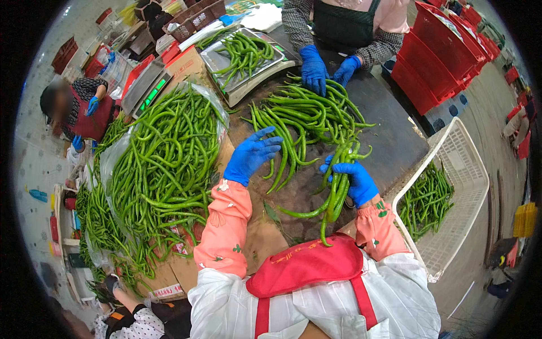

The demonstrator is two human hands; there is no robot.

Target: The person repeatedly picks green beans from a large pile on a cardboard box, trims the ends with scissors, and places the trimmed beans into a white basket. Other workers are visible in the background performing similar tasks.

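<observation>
My right hand (358, 180), in a blue glove, is closed around a bunch of long green chili peppers (337, 190) whose tips hang towards my red apron (305, 265). Nothing is in my left hand (254, 154), also gloved in blue; its fingers are apart and reach over the near edge of some loose peppers (279, 144). A larger row of green peppers (305, 106) lies beyond on the dark tabletop (381, 148). To my left rises a big heap of peppers (169, 161) on clear plastic.
Across the table, a co-worker's gloved hand (314, 72) touches the far peppers. A scale (254, 78) bears more peppers, with a second scale (146, 89) beside it. At my right stands a white plastic crate (463, 195) with peppers inside. Red crates (436, 63) are stacked behind.
</observation>
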